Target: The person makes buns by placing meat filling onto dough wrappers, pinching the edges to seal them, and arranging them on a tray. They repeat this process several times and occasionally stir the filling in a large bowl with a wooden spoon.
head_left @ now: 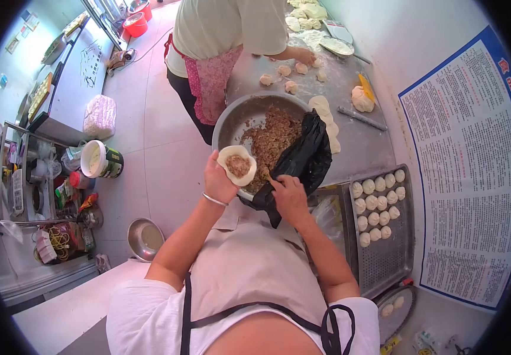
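Observation:
My left hand (220,180) is cupped under a round dough wrapper (226,155) with a mound of meat filling (238,165) in its middle. The wrapper is held at the near left rim of a big metal bowl (225,121). Ground meat filling (274,131) lies in that bowl. At the bowl's near right side, my right hand (290,198) is closed around a small utensil (265,173) smeared with filling, its shape mostly hidden. A black plastic bag (310,151) drapes over the bowl's right rim, beside my right hand.
A co-worker's hand (304,56) is among dough pieces (284,70) on the floury metal table (362,151). Flattened wrappers (326,121) and a rolling pin (362,118) lie right of the bowl. A perforated tray (394,251) holds several filled buns (374,203).

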Available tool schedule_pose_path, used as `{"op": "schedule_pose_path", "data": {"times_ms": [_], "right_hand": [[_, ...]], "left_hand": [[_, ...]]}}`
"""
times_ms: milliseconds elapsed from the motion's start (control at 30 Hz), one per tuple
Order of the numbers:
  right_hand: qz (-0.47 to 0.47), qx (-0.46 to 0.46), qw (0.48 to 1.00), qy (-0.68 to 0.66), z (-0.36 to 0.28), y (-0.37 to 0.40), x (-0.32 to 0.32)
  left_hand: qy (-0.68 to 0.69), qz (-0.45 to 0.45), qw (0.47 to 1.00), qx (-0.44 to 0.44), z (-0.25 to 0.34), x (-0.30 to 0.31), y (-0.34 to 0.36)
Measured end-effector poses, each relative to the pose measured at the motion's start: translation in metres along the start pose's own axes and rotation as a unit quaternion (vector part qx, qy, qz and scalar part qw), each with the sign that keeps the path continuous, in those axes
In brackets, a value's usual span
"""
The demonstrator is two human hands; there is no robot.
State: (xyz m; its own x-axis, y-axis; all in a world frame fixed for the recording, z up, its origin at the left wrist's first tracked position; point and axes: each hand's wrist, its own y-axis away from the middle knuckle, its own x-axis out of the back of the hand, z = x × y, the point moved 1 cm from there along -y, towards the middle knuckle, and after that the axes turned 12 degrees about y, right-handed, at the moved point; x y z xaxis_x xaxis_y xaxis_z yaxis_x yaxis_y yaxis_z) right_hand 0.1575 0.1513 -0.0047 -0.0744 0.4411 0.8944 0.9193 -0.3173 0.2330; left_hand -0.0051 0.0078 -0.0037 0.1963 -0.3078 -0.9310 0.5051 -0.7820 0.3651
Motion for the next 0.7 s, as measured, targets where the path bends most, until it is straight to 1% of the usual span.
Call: {"op": "schedule_pose_path", "data": {"times_ms": [33, 67, 100, 133, 167, 200, 267, 300, 400, 500, 600, 633, 667, 700], "right_hand": [[0.078, 0.026, 0.987, -0.139, -0.001, -0.006, -0.004], [0.153, 0.049, 0.948, -0.275, -0.002, -0.01, -0.007], [0.131, 0.025, 0.895, -0.425, -0.014, -0.016, -0.009], [0.104, -0.005, 0.827, -0.553, -0.017, -0.017, -0.003], [0.076, -0.03, 0.735, -0.673, -0.023, -0.019, 0.001], [0.084, -0.045, 0.726, -0.681, -0.027, -0.018, 0.007], [0.088, -0.027, 0.757, -0.647, -0.011, -0.019, -0.012], [0.091, -0.017, 0.771, -0.63, -0.011, -0.02, -0.01], [0.232, 0.074, 0.835, -0.494, -0.018, -0.011, 0.006], [0.15, -0.067, 0.771, -0.616, -0.019, -0.009, 0.014], [0.019, -0.123, 0.705, -0.698, -0.01, -0.01, 0.012], [0.091, -0.065, 0.778, -0.618, -0.007, -0.01, 0.008], [0.159, -0.006, 0.835, -0.526, -0.003, -0.01, 0.002], [0.225, 0.054, 0.876, -0.423, -0.004, -0.009, 0.004]], "left_hand": [[0.008, -0.005, 1.0, 0.016, -0.005, -0.004, 0.003], [0.015, -0.009, 0.999, 0.032, -0.01, -0.005, 0.005], [0.005, -0.012, 0.999, 0.039, -0.009, -0.007, 0.011], [0.009, -0.018, 0.998, 0.052, -0.019, -0.005, 0.012], [0.005, -0.025, 0.998, 0.061, -0.022, -0.005, 0.013], [0.0, -0.005, 0.998, 0.06, -0.025, -0.008, 0.014], [-0.029, -0.01, 0.998, 0.061, -0.029, -0.014, 0.02], [-0.044, -0.015, 0.997, 0.062, -0.031, -0.016, 0.02], [-0.093, 0.066, 0.993, 0.039, -0.041, -0.016, 0.014], [-0.184, 0.067, 0.979, 0.054, -0.049, -0.018, 0.017], [-0.252, 0.037, 0.964, 0.073, -0.049, -0.007, 0.013], [-0.251, 0.045, 0.964, 0.08, -0.049, -0.006, 0.013], [-0.248, 0.054, 0.963, 0.086, -0.05, -0.005, 0.013], [-0.246, 0.063, 0.963, 0.092, -0.052, -0.005, 0.013]]}}
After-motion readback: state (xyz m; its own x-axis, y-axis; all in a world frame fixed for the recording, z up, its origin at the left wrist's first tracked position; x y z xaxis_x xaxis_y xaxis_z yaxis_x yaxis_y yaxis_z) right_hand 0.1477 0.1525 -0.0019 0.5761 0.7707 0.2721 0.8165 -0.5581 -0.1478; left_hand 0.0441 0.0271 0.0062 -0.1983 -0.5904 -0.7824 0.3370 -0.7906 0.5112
